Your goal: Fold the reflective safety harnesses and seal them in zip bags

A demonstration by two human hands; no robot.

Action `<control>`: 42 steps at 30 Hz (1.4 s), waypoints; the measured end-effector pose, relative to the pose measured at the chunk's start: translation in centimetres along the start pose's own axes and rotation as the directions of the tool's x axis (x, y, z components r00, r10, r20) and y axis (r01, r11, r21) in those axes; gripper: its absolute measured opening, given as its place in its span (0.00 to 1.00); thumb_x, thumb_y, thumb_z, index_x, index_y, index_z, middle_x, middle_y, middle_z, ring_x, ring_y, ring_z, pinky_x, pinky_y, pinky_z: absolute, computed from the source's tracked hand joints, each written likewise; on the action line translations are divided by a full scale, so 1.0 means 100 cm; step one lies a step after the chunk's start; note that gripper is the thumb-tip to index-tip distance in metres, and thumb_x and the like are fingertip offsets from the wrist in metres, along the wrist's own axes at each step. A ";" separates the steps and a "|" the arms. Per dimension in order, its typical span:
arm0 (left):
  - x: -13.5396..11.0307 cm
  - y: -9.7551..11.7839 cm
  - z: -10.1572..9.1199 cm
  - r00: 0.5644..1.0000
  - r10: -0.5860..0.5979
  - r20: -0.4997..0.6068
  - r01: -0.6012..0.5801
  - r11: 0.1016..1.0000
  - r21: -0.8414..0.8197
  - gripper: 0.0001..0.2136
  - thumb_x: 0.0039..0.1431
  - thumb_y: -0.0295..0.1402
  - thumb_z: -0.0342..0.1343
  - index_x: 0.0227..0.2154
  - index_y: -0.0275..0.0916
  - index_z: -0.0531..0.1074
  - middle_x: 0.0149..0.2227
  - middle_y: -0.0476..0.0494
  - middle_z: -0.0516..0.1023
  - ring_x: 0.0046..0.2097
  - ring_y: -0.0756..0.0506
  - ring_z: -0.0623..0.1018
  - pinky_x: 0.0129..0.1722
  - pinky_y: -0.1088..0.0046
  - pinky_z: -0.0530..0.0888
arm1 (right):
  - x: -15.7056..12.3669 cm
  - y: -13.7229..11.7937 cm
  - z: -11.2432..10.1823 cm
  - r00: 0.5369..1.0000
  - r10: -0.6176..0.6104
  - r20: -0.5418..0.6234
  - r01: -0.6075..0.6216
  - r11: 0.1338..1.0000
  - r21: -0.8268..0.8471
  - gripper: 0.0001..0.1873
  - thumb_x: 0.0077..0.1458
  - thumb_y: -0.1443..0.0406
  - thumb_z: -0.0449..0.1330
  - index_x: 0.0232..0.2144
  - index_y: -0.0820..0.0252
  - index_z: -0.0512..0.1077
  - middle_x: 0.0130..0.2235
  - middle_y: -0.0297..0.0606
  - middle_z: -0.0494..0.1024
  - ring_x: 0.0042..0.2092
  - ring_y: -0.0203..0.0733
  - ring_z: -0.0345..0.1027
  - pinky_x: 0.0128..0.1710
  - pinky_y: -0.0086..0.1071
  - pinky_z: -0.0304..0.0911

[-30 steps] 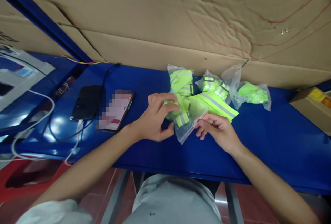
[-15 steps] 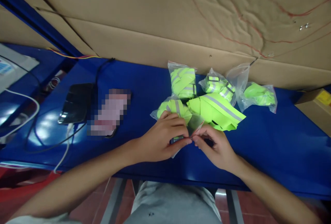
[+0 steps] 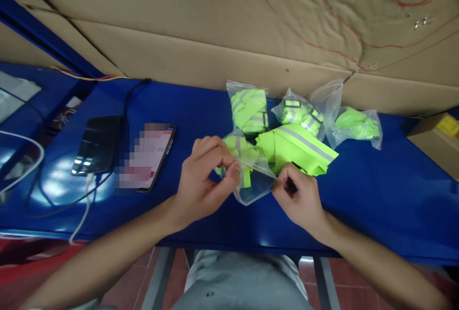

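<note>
My left hand (image 3: pixel 204 181) and my right hand (image 3: pixel 297 197) each pinch one end of the mouth of a clear plastic bag (image 3: pixel 251 181) that holds a neon-green reflective strap. The bag's mouth is stretched between them above the blue table (image 3: pixel 376 190). Just behind lies a loose folded neon-green strap (image 3: pixel 297 145) with a grey reflective stripe. Three more bagged straps sit at the back: one (image 3: pixel 249 109) upright, one (image 3: pixel 299 114) in the middle, one (image 3: pixel 358 126) at the right.
Two phones lie left of my hands: a dark one (image 3: pixel 95 145) with cables attached and a lit one (image 3: pixel 147 157). White and black cables trail off the left edge. Cardboard sheets (image 3: pixel 251 23) form the back wall. A cardboard box (image 3: pixel 437 140) stands at far right.
My hands have moved apart from a close pinch near the table's front edge, pulling the bag's mouth taut between them. The view shifted slightly.
</note>
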State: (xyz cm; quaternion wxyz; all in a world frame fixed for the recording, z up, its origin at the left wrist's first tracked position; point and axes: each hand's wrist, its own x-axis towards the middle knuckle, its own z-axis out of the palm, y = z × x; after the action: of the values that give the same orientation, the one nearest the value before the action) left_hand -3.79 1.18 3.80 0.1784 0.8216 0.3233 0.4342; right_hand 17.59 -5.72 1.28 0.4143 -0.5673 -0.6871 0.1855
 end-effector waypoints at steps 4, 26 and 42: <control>-0.003 0.001 0.001 0.992 0.130 0.006 -0.128 0.986 -0.110 0.06 0.67 0.25 0.56 0.33 0.39 0.68 0.31 0.50 0.71 0.33 0.50 0.72 0.34 0.72 0.69 | 0.001 0.002 -0.005 0.997 -0.013 -0.078 0.007 0.997 -0.073 0.13 0.59 0.69 0.62 0.27 0.57 0.61 0.22 0.23 0.63 0.22 0.26 0.57 0.24 0.20 0.56; -0.007 -0.034 0.020 0.957 0.212 0.198 -0.258 0.934 0.246 0.43 0.55 0.65 0.61 0.60 0.33 0.64 0.53 0.26 0.73 0.57 0.31 0.74 0.59 0.48 0.74 | 0.004 0.024 -0.010 0.940 0.236 0.247 -0.309 0.896 0.319 0.17 0.56 0.52 0.71 0.38 0.59 0.78 0.21 0.26 0.68 0.21 0.30 0.56 0.22 0.26 0.56; -0.016 -0.025 0.018 0.883 0.344 0.319 -0.427 0.870 0.245 0.34 0.63 0.33 0.65 0.67 0.28 0.59 0.54 0.29 0.69 0.57 0.35 0.72 0.60 0.57 0.75 | 0.007 0.035 -0.012 0.965 0.166 0.204 -0.206 0.958 0.198 0.30 0.51 0.49 0.75 0.52 0.56 0.77 0.28 0.29 0.70 0.28 0.36 0.65 0.30 0.31 0.67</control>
State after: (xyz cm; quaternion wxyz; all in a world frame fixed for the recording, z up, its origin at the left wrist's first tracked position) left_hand -3.92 1.89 0.43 -0.0016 0.9378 0.1882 0.2917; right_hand 20.65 -4.34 -0.30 0.3886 -0.5612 -0.6417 0.3498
